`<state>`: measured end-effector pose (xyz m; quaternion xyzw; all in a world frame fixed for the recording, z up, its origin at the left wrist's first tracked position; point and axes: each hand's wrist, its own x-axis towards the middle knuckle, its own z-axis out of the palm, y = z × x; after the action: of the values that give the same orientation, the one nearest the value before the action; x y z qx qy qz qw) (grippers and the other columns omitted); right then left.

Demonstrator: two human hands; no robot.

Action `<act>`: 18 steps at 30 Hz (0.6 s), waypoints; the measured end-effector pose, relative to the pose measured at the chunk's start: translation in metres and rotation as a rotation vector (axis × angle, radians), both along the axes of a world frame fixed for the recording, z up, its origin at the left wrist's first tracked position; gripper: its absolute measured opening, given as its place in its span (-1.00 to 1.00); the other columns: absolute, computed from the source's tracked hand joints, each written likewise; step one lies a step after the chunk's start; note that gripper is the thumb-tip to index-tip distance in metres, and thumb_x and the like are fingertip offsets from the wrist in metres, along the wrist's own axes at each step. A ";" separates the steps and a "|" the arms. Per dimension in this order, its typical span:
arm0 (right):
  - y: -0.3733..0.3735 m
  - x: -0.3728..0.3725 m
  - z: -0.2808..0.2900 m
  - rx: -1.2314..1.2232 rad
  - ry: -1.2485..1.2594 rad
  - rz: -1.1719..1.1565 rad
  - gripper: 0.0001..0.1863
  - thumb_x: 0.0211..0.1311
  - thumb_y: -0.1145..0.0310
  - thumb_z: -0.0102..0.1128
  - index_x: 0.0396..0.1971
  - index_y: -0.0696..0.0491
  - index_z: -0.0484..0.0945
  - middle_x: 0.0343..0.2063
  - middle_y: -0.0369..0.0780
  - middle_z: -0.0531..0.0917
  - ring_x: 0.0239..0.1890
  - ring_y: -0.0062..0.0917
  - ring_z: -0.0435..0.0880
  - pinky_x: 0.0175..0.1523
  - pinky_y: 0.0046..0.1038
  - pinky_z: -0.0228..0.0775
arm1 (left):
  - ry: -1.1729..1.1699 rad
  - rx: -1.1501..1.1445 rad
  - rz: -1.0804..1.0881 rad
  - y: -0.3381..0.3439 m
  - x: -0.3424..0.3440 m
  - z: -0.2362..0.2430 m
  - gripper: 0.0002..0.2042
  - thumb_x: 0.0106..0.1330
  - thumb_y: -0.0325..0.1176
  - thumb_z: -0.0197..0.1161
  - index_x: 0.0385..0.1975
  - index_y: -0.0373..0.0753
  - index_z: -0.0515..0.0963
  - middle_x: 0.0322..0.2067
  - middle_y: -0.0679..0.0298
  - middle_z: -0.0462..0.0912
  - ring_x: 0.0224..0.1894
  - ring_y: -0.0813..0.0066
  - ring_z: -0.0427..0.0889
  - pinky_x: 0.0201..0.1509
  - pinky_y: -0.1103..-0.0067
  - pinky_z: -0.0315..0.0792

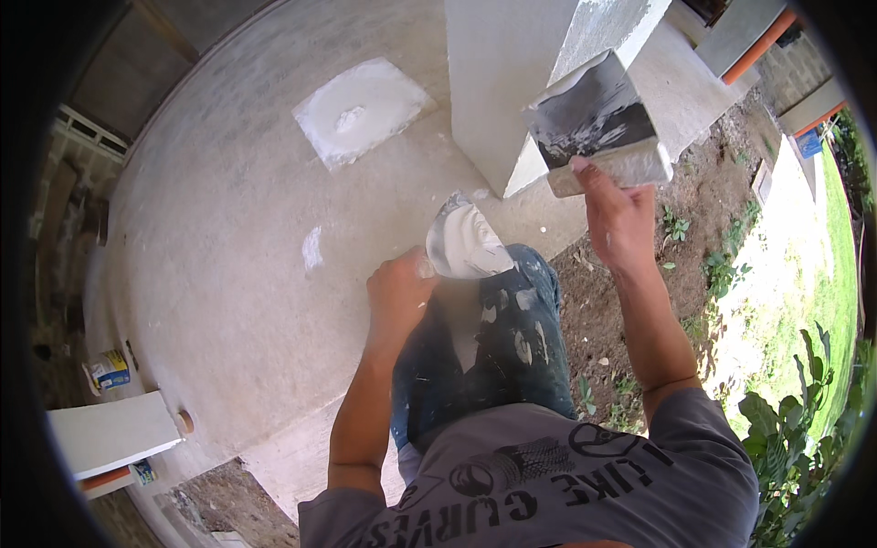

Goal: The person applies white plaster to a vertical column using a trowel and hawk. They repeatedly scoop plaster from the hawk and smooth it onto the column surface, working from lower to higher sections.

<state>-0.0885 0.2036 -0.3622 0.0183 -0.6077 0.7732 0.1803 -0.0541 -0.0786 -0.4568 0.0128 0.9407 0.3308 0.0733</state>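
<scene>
Plaster sits heaped on trowel (466,245), gripped in left hand (398,294) over knee; right hand (618,217) clamps flat board (598,123) against white pillar (512,82). Mid-spreading; next calls for loading board steadily.

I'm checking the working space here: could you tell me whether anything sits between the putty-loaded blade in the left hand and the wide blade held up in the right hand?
Nothing visible does. The left hand holds a putty-loaded blade low, the right hand a wide blade higher against the white column; between them shows only the concrete floor far below.
</scene>
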 end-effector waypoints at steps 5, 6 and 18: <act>-0.037 0.067 -0.065 0.817 0.241 0.227 -0.31 0.27 0.58 0.45 0.45 0.06 0.59 0.41 0.02 0.56 0.40 -0.01 0.59 0.49 -0.18 0.45 | 0.031 -0.137 0.021 -0.016 -0.002 0.018 -0.70 0.29 -0.21 0.54 -0.07 -0.20 0.75 -0.27 -0.04 0.82 -0.16 -0.23 0.76 -0.07 0.18 0.59; -0.042 0.068 -0.079 0.862 0.261 0.220 -0.31 0.28 0.58 0.43 0.46 0.04 0.59 0.41 0.01 0.56 0.43 0.00 0.56 0.50 -0.15 0.43 | 0.051 -0.173 0.018 -0.021 -0.003 0.020 -0.70 0.30 -0.20 0.55 -0.07 -0.19 0.75 -0.27 -0.03 0.83 -0.17 -0.22 0.77 -0.07 0.19 0.59; -0.122 -0.022 -0.280 -0.691 -0.718 -0.002 -0.53 0.50 0.50 0.20 0.37 -0.01 0.53 0.24 -0.14 0.57 0.29 -0.22 0.60 0.41 0.02 0.52 | -0.040 0.172 0.228 -0.103 0.026 -0.010 -0.77 0.34 -0.35 0.52 -0.12 -0.32 0.68 -0.38 0.00 0.74 -0.38 0.25 0.59 -0.11 0.34 0.54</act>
<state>-0.1109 0.0817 -0.6421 -0.3107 -0.3395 0.8867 -0.0442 -0.0279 -0.1814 -0.4667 -0.0944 0.9026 0.4168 0.0527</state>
